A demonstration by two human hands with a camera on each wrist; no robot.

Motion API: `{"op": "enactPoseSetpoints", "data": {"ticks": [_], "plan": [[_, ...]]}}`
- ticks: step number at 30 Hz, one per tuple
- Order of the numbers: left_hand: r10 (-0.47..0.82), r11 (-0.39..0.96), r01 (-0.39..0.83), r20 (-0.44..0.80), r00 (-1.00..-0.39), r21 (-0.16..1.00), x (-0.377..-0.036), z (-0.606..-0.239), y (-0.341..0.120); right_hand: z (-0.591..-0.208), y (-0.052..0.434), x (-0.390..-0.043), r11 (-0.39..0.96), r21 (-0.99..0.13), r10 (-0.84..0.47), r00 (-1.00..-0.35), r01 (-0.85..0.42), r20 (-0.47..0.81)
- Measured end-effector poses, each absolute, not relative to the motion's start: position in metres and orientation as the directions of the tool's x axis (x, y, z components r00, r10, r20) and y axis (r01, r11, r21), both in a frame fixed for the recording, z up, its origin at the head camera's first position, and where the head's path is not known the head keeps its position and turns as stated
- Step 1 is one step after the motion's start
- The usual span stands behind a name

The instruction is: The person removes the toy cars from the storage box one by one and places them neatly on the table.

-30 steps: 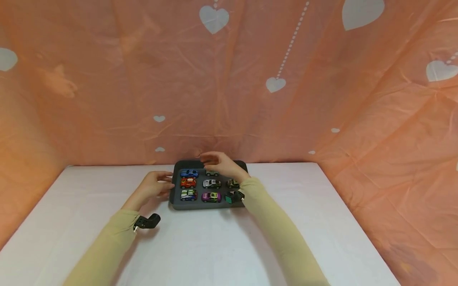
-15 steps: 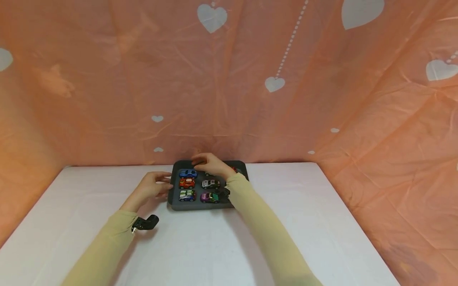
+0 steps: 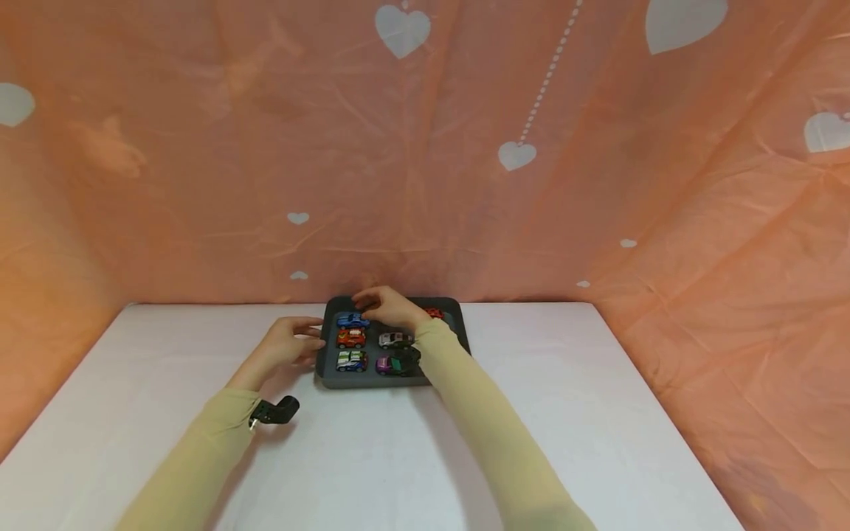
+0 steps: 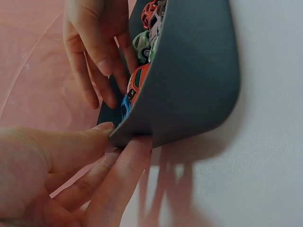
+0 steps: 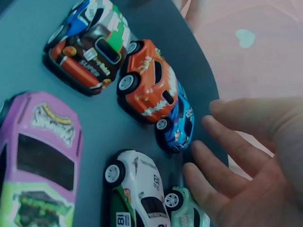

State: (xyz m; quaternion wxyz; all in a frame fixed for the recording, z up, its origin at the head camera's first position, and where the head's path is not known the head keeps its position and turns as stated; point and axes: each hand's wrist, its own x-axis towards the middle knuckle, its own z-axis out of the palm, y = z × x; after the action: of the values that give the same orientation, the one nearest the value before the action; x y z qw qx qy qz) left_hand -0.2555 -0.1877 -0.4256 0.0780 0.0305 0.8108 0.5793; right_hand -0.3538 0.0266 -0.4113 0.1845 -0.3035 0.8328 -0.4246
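Shifted left, right hand (image 3: 388,306) hovers open over tray (image 3: 458,324) (toy cars inside); left hand (image 3: 287,346) pinches its edge.

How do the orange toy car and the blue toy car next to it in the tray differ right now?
The orange toy car shows white flame markings; the blue toy car is plain blue with small decals. The orange one sits a row nearer the person, while the blue one lies closest to the right hand fingertips. Both rest upright on the dark grey tray.
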Motion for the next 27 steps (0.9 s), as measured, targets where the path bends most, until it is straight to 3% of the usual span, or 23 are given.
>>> {"op": "enactPoseSetpoints", "data": {"ticks": [27], "plan": [[0.148,0.345,-0.032,-0.088,-0.985,0.938,-0.256,-0.429,-0.188,-0.426,0.016,-0.361,0.521,-0.764,-0.664,-0.743,-0.381,-0.082]]}}
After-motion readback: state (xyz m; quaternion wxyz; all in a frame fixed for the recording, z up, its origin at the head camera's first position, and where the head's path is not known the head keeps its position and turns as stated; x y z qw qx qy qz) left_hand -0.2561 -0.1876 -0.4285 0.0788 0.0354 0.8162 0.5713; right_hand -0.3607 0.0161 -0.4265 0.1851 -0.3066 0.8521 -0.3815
